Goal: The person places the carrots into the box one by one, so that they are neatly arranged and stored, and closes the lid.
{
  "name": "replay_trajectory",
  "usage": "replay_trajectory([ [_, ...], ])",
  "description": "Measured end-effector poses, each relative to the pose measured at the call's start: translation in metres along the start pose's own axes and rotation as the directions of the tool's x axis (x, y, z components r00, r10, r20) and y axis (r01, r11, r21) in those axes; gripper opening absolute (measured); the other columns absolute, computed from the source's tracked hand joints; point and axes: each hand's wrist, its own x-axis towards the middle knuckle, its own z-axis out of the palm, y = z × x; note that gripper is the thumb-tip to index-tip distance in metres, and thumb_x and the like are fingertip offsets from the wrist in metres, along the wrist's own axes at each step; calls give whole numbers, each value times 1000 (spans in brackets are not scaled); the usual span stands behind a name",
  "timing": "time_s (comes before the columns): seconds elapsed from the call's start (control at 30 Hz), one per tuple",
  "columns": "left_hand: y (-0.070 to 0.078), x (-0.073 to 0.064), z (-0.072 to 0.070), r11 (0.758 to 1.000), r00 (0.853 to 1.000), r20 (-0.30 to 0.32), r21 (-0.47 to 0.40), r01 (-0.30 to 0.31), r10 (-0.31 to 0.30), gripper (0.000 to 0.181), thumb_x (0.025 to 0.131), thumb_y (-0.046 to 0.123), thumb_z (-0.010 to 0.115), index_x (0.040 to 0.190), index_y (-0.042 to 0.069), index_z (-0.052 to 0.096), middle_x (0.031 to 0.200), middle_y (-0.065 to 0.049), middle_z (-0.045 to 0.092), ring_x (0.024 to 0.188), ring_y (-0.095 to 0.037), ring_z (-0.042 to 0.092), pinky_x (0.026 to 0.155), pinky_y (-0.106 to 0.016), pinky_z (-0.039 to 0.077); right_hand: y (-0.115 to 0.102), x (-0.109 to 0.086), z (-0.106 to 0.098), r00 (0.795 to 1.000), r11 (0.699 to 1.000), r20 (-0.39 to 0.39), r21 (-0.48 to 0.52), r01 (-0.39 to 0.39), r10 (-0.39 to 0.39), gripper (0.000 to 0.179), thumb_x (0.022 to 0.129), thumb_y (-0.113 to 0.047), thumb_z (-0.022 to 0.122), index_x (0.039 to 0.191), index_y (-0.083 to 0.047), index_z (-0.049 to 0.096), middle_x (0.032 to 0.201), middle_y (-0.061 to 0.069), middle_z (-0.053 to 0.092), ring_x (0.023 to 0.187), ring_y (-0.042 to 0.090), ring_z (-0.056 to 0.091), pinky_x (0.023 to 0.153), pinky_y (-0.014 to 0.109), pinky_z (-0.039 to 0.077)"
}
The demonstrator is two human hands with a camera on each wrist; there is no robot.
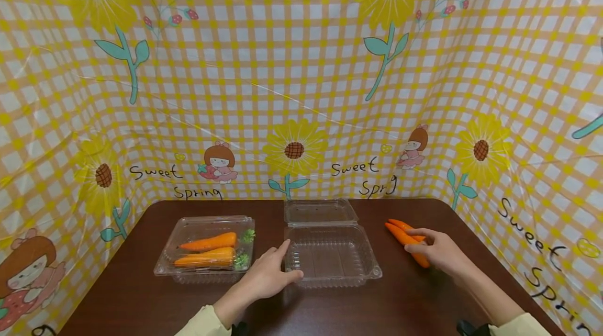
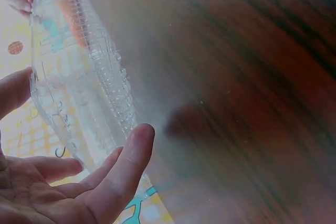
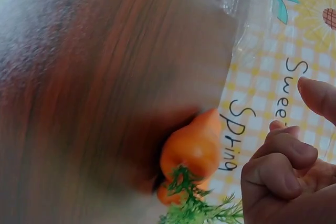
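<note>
A clear plastic clamshell box (image 1: 332, 257) lies with its lid (image 1: 320, 212) folded back, away from the person. My left hand (image 1: 270, 276) is at the box's left side, fingers spread and fairly straight, the thumb near its front left corner. To the right of the box lie two orange carrots (image 1: 406, 241); green leafy tops (image 3: 197, 203) show in the right wrist view. Just over them is my right hand (image 1: 438, 249), its fingers loosely bent. The right wrist view shows a gap between that hand (image 3: 289, 177) and the carrots (image 3: 190, 150).
On the left stands a lidded clear box (image 1: 165, 257) with carrots (image 1: 207, 257) and green tops inside. Everything rests on a dark brown table (image 1: 330, 315). A yellow checked cloth (image 1: 264, 64) with sunflowers rises behind the table and along both sides.
</note>
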Motion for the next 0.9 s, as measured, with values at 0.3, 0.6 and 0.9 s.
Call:
replay_trajectory([
  [0.3, -1, -2, -1, 1000, 1000, 2, -9, -12, 12, 86, 92, 52, 68, 159, 13, 31, 153, -28, 41, 141, -51, 38, 103, -72, 36, 12, -3, -9, 998, 996, -49, -74, -49, 45, 69, 94, -46, 69, 141, 2, 55, 138, 37, 49, 106, 39, 59, 78, 39, 50],
  [0.6, 0, -2, -1, 1000, 1000, 6, -5, -2, 2, 86, 92, 51, 69, 159, 13, 32, 152, -27, 44, 140, -49, 40, 103, -71, 36, 11, -4, -15, 997, 993, -69, -106, -49, 41, 67, 95, -45, 67, 139, 5, 56, 141, 36, 48, 111, 40, 57, 81, 41, 49],
  [0.9, -2, 0, -2, 1000, 1000, 5, -7, -10, 10, 86, 91, 51, 70, 159, 13, 33, 152, -28, 43, 137, -48, 45, 101, -69, 39, 12, -3, -30, 996, 988, -87, -153, -19, 6, 64, 97, -46, 65, 136, 5, 59, 128, 30, 63, 108, 42, 64, 81, 48, 53],
])
